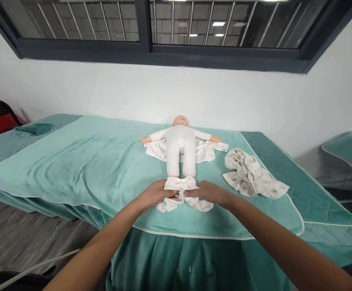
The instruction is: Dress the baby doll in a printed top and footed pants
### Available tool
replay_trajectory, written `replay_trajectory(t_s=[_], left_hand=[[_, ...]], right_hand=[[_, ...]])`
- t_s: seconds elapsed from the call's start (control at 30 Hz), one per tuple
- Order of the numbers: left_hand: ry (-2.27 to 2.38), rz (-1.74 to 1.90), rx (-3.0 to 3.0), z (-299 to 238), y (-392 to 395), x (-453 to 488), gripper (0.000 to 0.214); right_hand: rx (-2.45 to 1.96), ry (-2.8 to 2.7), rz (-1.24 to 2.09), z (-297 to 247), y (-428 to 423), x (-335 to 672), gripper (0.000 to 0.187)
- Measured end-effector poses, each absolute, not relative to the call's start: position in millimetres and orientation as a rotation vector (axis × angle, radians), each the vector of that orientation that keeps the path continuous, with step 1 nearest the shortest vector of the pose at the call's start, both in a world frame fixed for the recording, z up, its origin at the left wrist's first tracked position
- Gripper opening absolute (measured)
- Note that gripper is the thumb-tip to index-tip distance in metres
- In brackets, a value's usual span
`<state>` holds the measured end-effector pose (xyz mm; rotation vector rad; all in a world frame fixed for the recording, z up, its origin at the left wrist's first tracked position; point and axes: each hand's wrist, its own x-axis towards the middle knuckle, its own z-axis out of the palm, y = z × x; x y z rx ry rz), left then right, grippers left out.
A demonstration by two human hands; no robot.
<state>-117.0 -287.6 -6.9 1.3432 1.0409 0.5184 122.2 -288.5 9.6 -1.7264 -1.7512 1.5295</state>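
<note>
Atop teal bed (pixel 73 169) | dark window (pixel 145 24) behind | left grip (pixel 153 196), right grip (pixel 209 193) clutching trousers (pixel 180 184)

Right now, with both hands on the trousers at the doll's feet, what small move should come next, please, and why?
Probably slide the trousers up the doll's legs: the left hand and right hand both grip them, bunched at its feet, and the legs look uncovered.
</note>
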Motion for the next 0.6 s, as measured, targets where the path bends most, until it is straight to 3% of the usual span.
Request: replay_trajectory(t_s=[0.13,0.23,0.4,0.6], left_hand=[[0.982,0.518,1.277,-2.2,-293.0,-126.8,0.041],[0.970,0.506,1.300,-3.3,-295.4,-132.5,0.040],[0.934,0.493,1.325,-16.3,-294.7,-133.4,0.042],[1.094,0.466,1.509,-25.8,-291.1,-133.7,0.032]], right_hand=[[-1.496,-1.573,1.896,25.5,-294.5,121.2,0.039],[-1.485,-1.541,1.989,30.6,-296.8,120.0,0.041],[-1.518,-1.698,1.885,21.7,-293.1,116.6,0.047],[-1.667,-2.065,1.484,18.6,-291.4,117.6,0.048]])
